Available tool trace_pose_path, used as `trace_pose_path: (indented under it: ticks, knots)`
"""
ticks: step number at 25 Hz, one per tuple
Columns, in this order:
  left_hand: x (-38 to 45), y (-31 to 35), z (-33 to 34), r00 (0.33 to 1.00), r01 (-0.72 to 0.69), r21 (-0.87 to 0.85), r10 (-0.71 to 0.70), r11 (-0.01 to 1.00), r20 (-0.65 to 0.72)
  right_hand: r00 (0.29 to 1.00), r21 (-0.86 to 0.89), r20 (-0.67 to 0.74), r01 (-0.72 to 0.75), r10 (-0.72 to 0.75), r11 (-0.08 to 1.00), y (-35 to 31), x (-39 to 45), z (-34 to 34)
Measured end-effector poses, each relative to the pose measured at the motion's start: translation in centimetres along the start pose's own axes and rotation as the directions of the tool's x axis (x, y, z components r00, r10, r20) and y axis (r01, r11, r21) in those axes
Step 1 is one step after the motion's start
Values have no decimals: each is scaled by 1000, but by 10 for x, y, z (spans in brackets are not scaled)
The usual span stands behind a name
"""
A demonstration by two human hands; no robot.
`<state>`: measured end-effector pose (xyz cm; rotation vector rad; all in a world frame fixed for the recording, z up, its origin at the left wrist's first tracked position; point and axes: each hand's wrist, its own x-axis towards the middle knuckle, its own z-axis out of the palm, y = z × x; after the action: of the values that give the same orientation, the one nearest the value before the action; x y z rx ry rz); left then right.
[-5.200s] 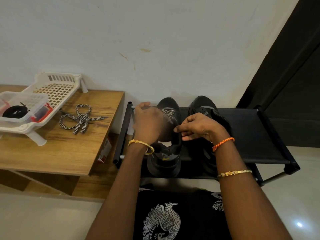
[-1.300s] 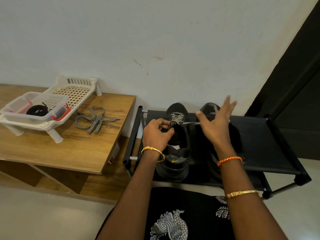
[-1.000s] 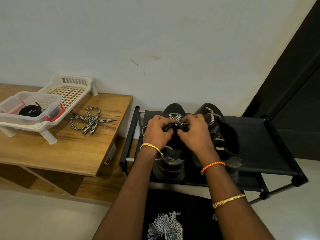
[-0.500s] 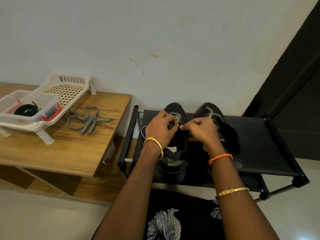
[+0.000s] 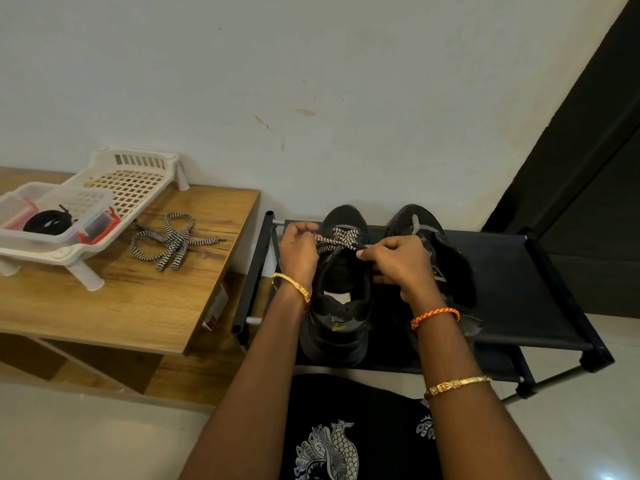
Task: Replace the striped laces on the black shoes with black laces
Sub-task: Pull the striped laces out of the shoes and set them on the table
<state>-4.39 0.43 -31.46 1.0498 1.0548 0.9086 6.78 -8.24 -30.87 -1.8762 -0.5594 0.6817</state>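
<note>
Low against a pale wall stood a black shoe rack (image 5: 540, 271) carrying the two black shoes (image 5: 341, 289), beside a wooden worktop (image 5: 121, 299) bearing one removed striped lace (image 5: 171, 240) and a white tray (image 5: 69, 251) with the coiled black lace (image 5: 46, 221). Judged mid-removal on the left-hand shoe: left hand (image 5: 298, 251) and right hand (image 5: 398, 261) each pinched an end of its striped lace (image 5: 341, 239) near the toe, both grips clenched on it. Called next for drawing the lace clear of the last eyelets, then fetching the black one.

Lighting dim, even, with soft shadows. Glare spot on floor (image 5: 608, 477) at lower right of shoe rack (image 5: 502, 271). Wide-angle bending at edges.
</note>
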Motion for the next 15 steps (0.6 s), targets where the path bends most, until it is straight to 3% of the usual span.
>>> trace_pose_path:
  ticks: [2,4,5,6,15]
  knots:
    - [-6,1,-2,963,-265,246,241,932,124,1000,-23,-3,14,-14,1000,-1,-1,0]
    - [-13,-6,-2,875,-483,610,374,628,308,1000,-50,4,28,-28,998,-1,-1,-1]
    - [-14,-9,-3,852,-515,707,376,484,363,999,-62,11,34,-33,997,-2,-1,-2]
    - [-15,-9,-3,849,-516,750,365,413,382,999,-70,20,39,-37,997,-2,-1,-2]
    - [-9,-9,5,802,-540,794,457,278,385,998,-139,-7,60,-62,988,-1,0,1]
